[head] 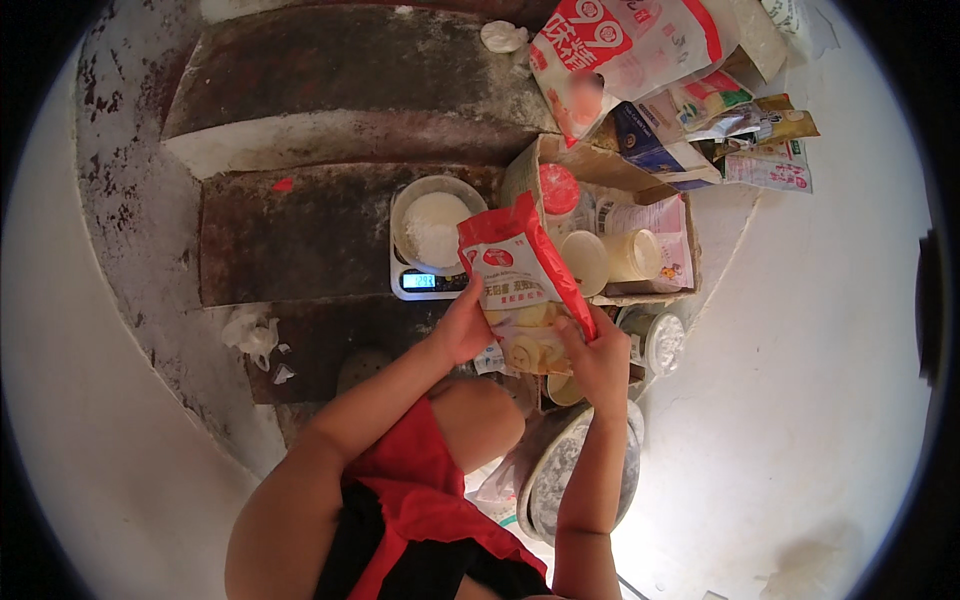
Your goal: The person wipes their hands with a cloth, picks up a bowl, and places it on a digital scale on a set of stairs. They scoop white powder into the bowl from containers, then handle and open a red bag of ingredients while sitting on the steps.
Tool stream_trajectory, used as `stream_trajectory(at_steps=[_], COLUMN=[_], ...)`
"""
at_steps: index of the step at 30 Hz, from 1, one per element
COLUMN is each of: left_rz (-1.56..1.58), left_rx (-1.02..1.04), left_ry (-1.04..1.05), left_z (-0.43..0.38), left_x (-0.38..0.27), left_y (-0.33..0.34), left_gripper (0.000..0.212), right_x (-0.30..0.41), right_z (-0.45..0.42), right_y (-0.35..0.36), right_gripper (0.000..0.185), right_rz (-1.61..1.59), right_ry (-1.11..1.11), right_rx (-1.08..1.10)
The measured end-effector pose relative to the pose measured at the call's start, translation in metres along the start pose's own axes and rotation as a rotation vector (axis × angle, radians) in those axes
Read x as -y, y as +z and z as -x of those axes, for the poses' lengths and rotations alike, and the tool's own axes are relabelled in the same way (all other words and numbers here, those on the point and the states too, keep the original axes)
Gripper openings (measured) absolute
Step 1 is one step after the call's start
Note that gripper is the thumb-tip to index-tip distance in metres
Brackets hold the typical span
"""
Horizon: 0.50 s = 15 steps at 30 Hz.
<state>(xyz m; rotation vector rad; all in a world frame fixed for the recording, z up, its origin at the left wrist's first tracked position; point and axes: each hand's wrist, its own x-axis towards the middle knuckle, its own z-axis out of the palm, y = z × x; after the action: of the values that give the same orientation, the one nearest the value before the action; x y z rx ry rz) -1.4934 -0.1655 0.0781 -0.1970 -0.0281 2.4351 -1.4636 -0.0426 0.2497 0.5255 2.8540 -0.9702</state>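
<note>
Between my two hands is a red and white plastic pouch with food pictures and printed writing. My left hand grips its left edge, thumb on the front. On the lower right edge, my right hand pinches the pouch with its thumb on the front. Just beyond the left hand, a bowl of white powder rests on a digital kitchen scale with a lit blue display. The pouch's upper left corner overlaps the bowl's right side in view.
Right of the scale stands a cardboard box holding a red-lidded jar, tubs and packets. Large printed bags lie behind it. A lidded jar and a big metal basin are near my right arm. Concrete steps rise ahead.
</note>
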Motion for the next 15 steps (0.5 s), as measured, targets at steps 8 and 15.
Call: stream_trajectory(at_steps=[8, 15], left_rz=[-0.054, 0.113], left_rx=[-0.095, -0.155], left_ry=[0.037, -0.022], left_z=[0.0, -0.003], left_x=[0.009, 0.003], left_y=[-0.006, -0.012], left_gripper=[0.043, 0.037], right_x=[-0.009, -0.008], right_z=[-0.003, -0.004], right_y=[0.006, 0.006], right_gripper=[0.028, 0.028], right_rz=[0.017, 0.004], right_ry=[-0.065, -0.106], right_rx=[-0.034, -0.045])
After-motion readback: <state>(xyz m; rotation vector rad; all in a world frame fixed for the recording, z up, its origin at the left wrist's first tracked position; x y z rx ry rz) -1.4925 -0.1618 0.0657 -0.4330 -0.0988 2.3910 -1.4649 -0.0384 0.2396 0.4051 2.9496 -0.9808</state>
